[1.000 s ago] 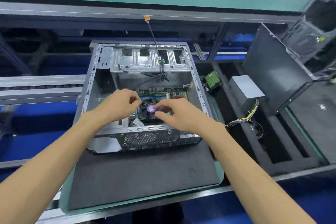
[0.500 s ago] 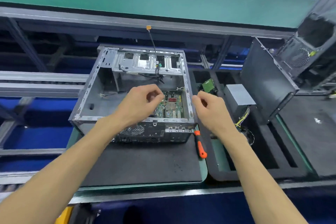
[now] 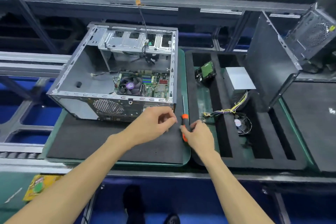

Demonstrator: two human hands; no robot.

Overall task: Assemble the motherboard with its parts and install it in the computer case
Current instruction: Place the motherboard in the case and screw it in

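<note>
Right hand (image 3: 199,137): we see its fingers curled on the screwdriver (image 3: 184,123), at the mat's (image 3: 91,138) right edge.
Left hand (image 3: 154,123): just left of the screwdriver; fingers curled; whether they pinch anything, we cannot tell.
Case (image 3: 116,71): open, on the mat's far half.
Motherboard (image 3: 156,84): inside the case, right side, with its fan (image 3: 130,85).
Foam tray (image 3: 225,129): right of the mat; we see a power supply (image 3: 238,82), a drive (image 3: 205,71) and a small fan (image 3: 241,123).

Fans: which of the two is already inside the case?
The purple-hubbed fan on the motherboard; the other fan lies loose in the foam tray.
</note>
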